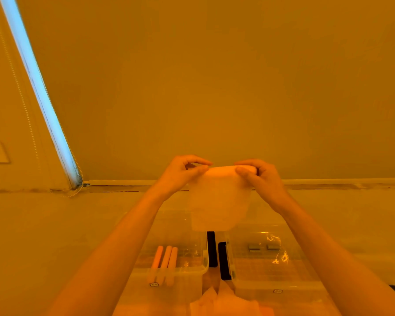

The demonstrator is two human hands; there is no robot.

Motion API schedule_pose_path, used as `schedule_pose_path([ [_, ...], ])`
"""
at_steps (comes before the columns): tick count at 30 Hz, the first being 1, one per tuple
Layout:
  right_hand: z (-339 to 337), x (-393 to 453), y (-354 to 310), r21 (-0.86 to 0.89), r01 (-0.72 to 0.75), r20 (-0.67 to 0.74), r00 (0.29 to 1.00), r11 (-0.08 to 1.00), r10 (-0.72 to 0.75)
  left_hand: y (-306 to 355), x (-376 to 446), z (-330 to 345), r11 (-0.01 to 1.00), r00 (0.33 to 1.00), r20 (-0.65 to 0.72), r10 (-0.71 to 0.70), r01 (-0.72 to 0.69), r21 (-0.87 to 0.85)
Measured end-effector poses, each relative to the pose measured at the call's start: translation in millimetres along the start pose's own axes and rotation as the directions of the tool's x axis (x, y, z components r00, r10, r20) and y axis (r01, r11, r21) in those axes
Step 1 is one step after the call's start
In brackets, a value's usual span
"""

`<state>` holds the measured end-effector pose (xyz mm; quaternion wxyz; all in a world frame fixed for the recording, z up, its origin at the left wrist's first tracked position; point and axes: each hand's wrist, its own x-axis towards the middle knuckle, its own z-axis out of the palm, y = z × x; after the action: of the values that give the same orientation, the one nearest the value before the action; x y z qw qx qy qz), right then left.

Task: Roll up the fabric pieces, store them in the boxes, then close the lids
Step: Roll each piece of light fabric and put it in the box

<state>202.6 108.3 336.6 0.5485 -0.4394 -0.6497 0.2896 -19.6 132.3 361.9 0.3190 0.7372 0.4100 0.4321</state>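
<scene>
— Since both hands are up in the air, why is the fabric piece [218,201] held so high?
— I think it is so the sheet can hang free below the grip while its top edge gets rolled. The left hand [183,173] pinches the top left corner between thumb and fingers; the right hand [258,176] pinches the top right end, where a small roll seems to have begun.
— And where do the boxes sit from there?
— Below the grip, on the counter [55,236]. The left box [180,267] holds three finished rolls [165,258] lying side by side; the right box [271,270] lies beneath the right forearm, and two small grey things lie in it or on it, too small to tell.
— Are the lids on?
— Hard to say. The plastic is clear and glare covers it, and I cannot tell a lid from a wall. Dark latches [217,254] stand between the two boxes.
— Anything else waiting?
— More fabric [224,302] lies nearest the person, well under the grip, cut off by the lower edge, so I cannot count the pieces
</scene>
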Motion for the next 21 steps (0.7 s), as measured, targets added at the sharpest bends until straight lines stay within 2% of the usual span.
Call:
schedule_pose_path([
  [4, -1.5, -1.7, 2.3, 0.029, 0.011, -0.039, 0.999, 1.0, -0.01, 1.1, -1.2, -1.9, 1.0, 0.998, 0.061, 0.013, -0.012, -0.016],
  [9, -2.6, -3.3, -0.8, 0.085, -0.019, 0.019, 1.0, 0.996, 0.018, -0.2, 0.1, 1.4, 1.0, 1.0, -0.012, -0.005, 0.005, 0.02],
  [15, -2.1, -1.2, 2.4, 0.052, -0.021, 0.023, 1.0, 0.998, 0.02, -1.6, 1.8, 3.4, 1.0, 0.999, -0.048, -0.016, 0.016, -0.004],
  [21, 0.8, 0.7, 5.2, -0.027, -0.008, -0.043, 0.999, 1.0, 0.007, -4.2, 1.7, -1.7, 1.0, 0.999, 0.029, -0.015, 0.015, -0.006],
])
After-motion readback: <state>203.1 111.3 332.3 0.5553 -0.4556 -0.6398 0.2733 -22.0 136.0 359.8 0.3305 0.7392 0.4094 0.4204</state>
